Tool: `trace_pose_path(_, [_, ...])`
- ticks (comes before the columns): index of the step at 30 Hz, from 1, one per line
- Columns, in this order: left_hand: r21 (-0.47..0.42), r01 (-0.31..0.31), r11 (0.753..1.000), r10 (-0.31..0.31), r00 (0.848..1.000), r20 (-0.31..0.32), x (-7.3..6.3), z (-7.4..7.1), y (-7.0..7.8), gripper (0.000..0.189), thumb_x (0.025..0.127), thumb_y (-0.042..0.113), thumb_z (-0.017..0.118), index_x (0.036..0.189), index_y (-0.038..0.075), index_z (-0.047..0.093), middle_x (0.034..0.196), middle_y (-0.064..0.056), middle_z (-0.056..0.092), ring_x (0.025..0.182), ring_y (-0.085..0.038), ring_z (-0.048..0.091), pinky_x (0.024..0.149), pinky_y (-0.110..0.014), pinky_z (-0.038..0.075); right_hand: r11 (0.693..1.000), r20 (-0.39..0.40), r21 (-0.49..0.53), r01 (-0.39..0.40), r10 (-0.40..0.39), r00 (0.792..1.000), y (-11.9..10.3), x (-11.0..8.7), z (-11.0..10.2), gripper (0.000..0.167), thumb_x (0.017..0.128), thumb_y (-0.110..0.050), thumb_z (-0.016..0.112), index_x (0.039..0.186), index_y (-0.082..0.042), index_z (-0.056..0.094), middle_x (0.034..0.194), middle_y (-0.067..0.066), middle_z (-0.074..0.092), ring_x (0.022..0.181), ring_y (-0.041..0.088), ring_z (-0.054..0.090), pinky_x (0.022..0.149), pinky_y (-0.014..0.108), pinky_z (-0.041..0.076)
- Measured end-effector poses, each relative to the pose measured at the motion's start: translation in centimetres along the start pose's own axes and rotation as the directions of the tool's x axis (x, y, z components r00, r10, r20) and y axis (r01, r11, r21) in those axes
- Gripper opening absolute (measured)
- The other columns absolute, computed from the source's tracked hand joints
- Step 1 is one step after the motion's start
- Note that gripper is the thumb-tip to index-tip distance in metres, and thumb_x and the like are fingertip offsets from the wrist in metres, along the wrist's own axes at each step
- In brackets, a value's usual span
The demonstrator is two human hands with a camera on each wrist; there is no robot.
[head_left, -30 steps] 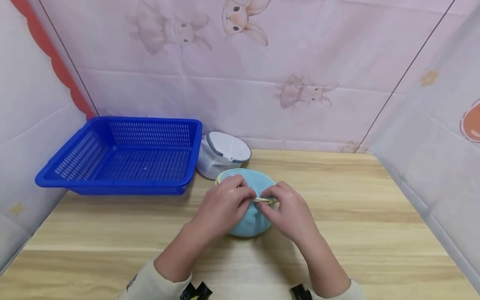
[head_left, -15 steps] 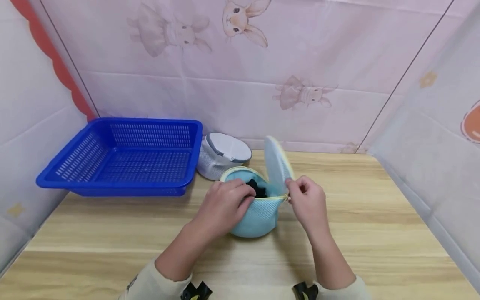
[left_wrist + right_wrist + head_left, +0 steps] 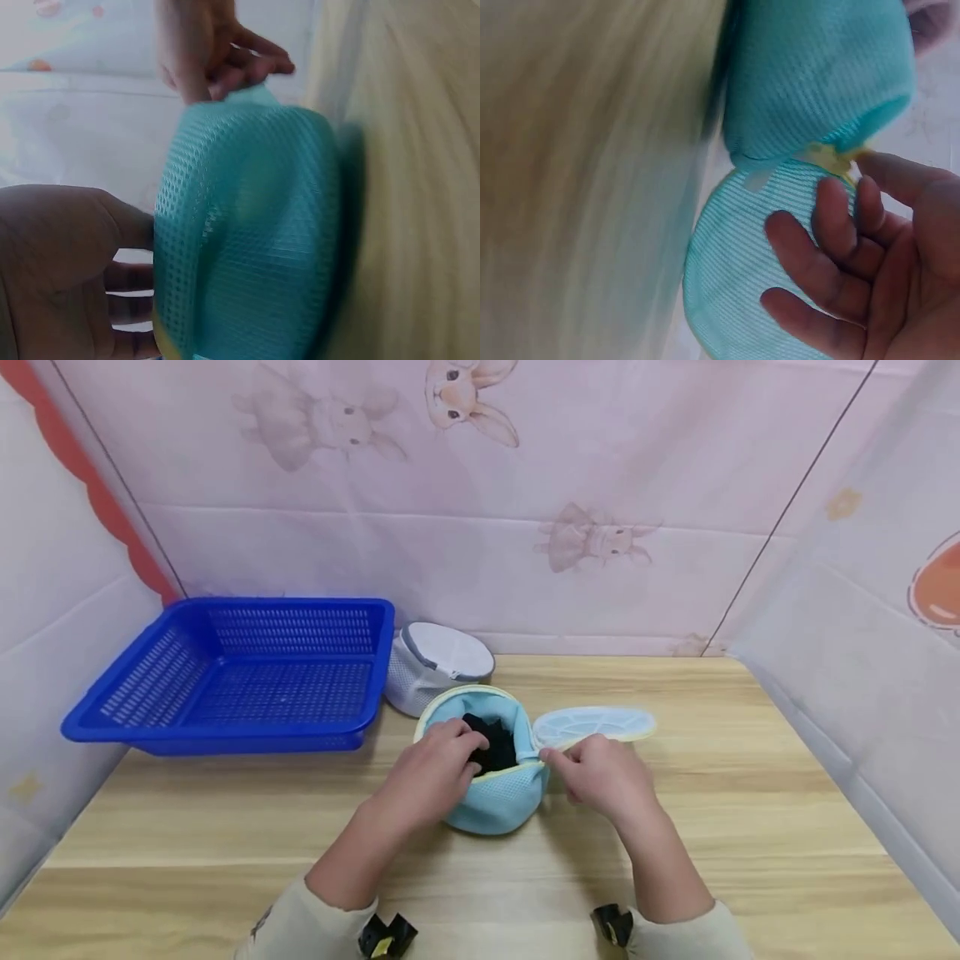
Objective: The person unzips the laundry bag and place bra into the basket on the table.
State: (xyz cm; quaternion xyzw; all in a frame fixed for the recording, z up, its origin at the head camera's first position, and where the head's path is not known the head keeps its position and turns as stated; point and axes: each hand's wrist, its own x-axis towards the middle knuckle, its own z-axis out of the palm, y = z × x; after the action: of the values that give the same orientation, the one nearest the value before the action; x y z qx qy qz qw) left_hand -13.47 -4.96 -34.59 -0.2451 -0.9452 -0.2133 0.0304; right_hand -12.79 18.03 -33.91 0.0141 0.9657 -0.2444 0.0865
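A light-blue mesh laundry bag (image 3: 495, 806) with a yellow zip edge stands on the table, its round lid (image 3: 592, 722) folded out to the right. Black cloth (image 3: 497, 747) lies inside. Over the left of the opening is my left hand (image 3: 431, 768), its fingertips by the cloth; in the left wrist view the thumb and fingers pass behind the rim and their ends are hidden. My right hand (image 3: 603, 777) is at the joint of bag and lid. In the right wrist view its thumb touches the yellow edge (image 3: 831, 157), other fingers loosely bent and holding nothing.
A blue plastic basket (image 3: 225, 739) with slotted walls stands at the back left. Between it and the blue bag sits a white-and-grey mesh bag (image 3: 420, 685), its lid closed. Behind the wooden table (image 3: 750, 827) rises a pink wall covering (image 3: 637, 602) with rabbit prints.
My right hand has unzipped the blue bag and swung its lid upright, then down to the right, showing the black cloth. My left hand has shifted from the rim in over the opening.
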Motion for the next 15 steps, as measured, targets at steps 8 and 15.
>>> trace_pose_path(8, [0.19, 0.061, 0.98, -0.082, 0.991, 0.106, 2.2, 1.0, 0.5, 0.055, 0.09, 0.032, 0.072, 0.138, 0.013, 0.054, 0.132, -0.012, 0.057, 0.122, -0.032, 0.053, 0.096, -0.054, 0.045, 0.996, -0.02, 0.015, 0.09, -0.089, 0.996, -0.1, -1.0, -1.2, 0.048, 0.092, -0.046, 0.064, 0.055, -0.016, 0.06, 0.044, -0.006, 0.054, 0.05, 0.015, 0.053, 0.049, 0.03, 0.039])
trace_pose_path(15, [0.237, 0.137, 0.962, -0.189, 0.959, 0.213, 4.2, 1.7, 1.4, 0.072, 0.09, 0.043, 0.069, 0.145, 0.005, 0.041, 0.118, -0.016, 0.066, 0.11, -0.032, 0.063, 0.091, -0.051, 0.051, 0.993, -0.016, 0.019, 0.113, -0.112, 0.994, 0.3, -0.7, -1.4, 0.024, 0.086, -0.041, 0.072, 0.089, -0.018, 0.069, 0.078, 0.001, 0.071, 0.07, 0.019, 0.063, 0.058, 0.035, 0.048])
